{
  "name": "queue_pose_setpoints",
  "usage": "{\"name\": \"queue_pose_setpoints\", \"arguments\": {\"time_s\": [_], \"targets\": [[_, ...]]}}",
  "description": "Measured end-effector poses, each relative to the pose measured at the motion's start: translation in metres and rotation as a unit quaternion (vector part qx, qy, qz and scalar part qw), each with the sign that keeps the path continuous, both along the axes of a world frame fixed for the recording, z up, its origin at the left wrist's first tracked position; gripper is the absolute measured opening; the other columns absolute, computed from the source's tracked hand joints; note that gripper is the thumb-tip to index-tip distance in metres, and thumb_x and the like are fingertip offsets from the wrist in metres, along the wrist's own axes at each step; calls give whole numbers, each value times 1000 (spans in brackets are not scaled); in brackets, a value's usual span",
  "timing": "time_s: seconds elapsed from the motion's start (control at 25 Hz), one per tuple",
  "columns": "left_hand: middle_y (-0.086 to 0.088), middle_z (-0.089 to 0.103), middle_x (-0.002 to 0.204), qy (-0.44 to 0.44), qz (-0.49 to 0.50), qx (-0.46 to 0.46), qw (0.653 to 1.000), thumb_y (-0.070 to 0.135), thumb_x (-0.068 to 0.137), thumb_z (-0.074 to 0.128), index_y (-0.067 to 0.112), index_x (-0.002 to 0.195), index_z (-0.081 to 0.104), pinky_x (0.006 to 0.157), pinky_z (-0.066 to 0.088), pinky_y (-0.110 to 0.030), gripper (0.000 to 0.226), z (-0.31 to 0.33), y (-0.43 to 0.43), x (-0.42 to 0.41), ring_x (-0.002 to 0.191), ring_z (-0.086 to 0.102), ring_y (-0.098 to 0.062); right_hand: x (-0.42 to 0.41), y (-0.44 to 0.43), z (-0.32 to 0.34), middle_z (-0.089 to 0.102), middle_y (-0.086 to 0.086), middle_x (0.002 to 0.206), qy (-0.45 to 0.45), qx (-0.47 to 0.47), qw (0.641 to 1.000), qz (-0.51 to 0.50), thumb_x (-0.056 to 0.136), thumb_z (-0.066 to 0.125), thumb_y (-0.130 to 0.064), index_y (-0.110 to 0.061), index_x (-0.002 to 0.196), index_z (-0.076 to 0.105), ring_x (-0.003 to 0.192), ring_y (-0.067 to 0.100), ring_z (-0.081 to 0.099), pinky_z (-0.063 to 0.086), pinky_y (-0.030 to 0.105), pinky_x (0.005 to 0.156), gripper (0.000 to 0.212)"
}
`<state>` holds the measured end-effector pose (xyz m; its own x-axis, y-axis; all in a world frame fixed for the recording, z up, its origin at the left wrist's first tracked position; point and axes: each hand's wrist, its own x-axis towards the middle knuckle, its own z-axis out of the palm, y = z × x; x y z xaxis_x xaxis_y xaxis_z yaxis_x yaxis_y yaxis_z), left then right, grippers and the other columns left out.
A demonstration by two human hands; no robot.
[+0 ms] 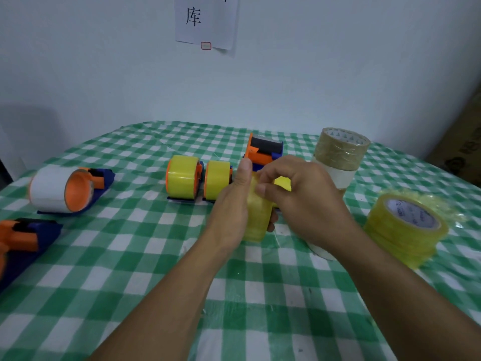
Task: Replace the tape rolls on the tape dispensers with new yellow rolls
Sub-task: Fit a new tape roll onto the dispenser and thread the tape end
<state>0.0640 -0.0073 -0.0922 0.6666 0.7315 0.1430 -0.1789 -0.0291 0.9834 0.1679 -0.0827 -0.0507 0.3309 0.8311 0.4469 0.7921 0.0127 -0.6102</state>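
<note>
My left hand (pixel 231 201) grips a yellow tape roll (pixel 256 217) from its left side, thumb up. My right hand (pixel 299 194) curls over the roll's top and its fingertips pinch at the tape surface. Behind my hands stands an orange and blue dispenser (pixel 265 151), partly hidden. Two dispensers with yellow rolls (pixel 182 178) (pixel 217 179) stand side by side left of my hands. At the left lies a dispenser with a white roll (pixel 59 190), and another dispenser (pixel 20 238) lies at the left edge.
A stack of yellow rolls (pixel 406 227) sits at the right. Behind it rises a stack of brown and white rolls (pixel 338 152). A white roll (pixel 320 251) peeks from under my right forearm. The green checked tablecloth (pixel 130 256) ends at a white wall.
</note>
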Motion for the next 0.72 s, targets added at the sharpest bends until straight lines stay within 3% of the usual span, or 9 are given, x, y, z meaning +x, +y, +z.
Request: {"name": "queue_pose_setpoints", "arguments": {"time_s": [0.08,0.16,0.28,0.56,0.72], "targets": [[-18,70,66,12,1,23,1000,67,87,43,6,84,71,59,58,-36,67,-2,-1,1,57,67,-27,5,4,6,70,-6,85,-40,-18,998,-37,99,60,-22,-22,86,66,73,9,64,52,32,74,14],[-18,69,65,11,-7,26,1000,59,86,56,0,89,68,57,58,-36,60,-4,-1,2,55,66,-25,11,5,16,71,-4,83,-3,-24,999,-43,101,57,-24,-25,87,61,80,13,66,55,43,77,14],[-15,68,65,13,-18,21,1000,46,92,61,5,90,67,55,57,-32,41,-4,-2,4,55,65,-22,17,6,28,76,-5,79,56,-52,997,-17,99,60,-18,-22,85,63,85,18,72,57,52,84,15],[-18,66,69,-21,-59,-37,997,17,94,64,-2,102,67,59,55,-33,21,-8,-4,4,61,63,-28,21,10,44,75,5,75,145,-38,986,-72,101,55,-13,-10,87,61,71,24,74,61,53,77,15],[-19,67,70,-14,-62,-53,997,12,93,63,3,91,68,59,55,-32,11,-8,-4,3,61,64,-29,23,11,53,71,6,76,36,-59,996,-51,94,67,-15,-16,79,65,75,26,70,61,52,73,15]]}}
